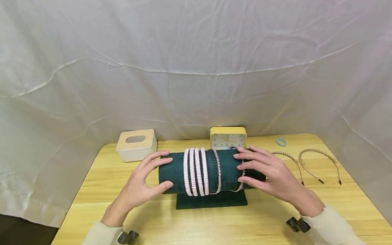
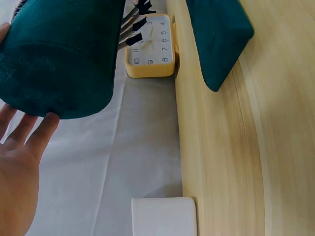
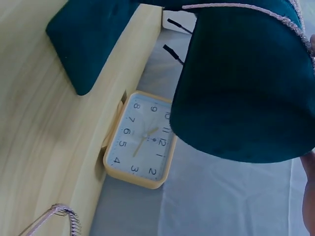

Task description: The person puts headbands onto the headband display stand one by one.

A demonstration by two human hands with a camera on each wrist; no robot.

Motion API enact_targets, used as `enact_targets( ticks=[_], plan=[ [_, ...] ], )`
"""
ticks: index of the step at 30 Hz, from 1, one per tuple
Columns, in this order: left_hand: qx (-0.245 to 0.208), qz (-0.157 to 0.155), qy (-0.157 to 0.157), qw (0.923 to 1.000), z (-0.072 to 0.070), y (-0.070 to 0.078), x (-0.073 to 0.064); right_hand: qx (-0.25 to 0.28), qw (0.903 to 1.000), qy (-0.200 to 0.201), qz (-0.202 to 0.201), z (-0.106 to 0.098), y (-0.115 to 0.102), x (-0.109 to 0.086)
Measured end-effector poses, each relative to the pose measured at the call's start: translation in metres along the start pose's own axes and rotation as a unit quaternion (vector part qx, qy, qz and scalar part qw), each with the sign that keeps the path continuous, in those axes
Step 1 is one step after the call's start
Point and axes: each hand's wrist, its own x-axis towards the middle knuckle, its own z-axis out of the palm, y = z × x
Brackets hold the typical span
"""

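Note:
A dark green velvet roll-shaped display stand (image 1: 228, 172) stands on the table. Several pale pink headbands (image 1: 196, 172) lie side by side around its left half. Farther right it carries a beaded headband (image 1: 218, 173), and another beaded headband (image 1: 242, 183) passes beneath the right hand. My left hand (image 1: 139, 183) holds the roll's left end, fingers over the top and thumb at the front. My right hand (image 1: 271, 172) spans the right part, its fingertips across the last headband and on the velvet. Exact finger contact there is partly hidden. The left wrist view shows left fingertips at the roll's end (image 2: 64, 83).
Behind the stand are a yellow clock (image 1: 228, 130) and, to the left, a white tissue box (image 1: 136, 140) with a wooden lid. At right lie a blue ring (image 1: 281, 142) and two braided headbands (image 1: 317, 150). A grey-white curtain (image 1: 194, 93) surrounds the wooden table (image 1: 201, 229).

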Motion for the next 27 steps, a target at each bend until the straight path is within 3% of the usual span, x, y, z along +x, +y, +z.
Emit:
enact_targets(
  ticks=[8, 18, 27],
  plan=[
    [0.001, 0.0, -0.001, 1.0, -0.0002, 0.0004, -0.0002, -0.008, 0.9998, -0.015, -0.014, 0.0055, -0.0027, 0.0076],
    [0.001, 0.0, -0.001, 1.0, -0.0004, 0.0012, 0.0, 0.036, 0.9992, 0.003, -0.014, 0.0021, 0.0018, 0.0047],
    [-0.001, 0.001, -0.001, 1.0, -0.0004, 0.0044, 0.0013, 0.039, 0.9989, 0.003, -0.027, 0.0028, 0.0048, 0.0025]
  ],
)
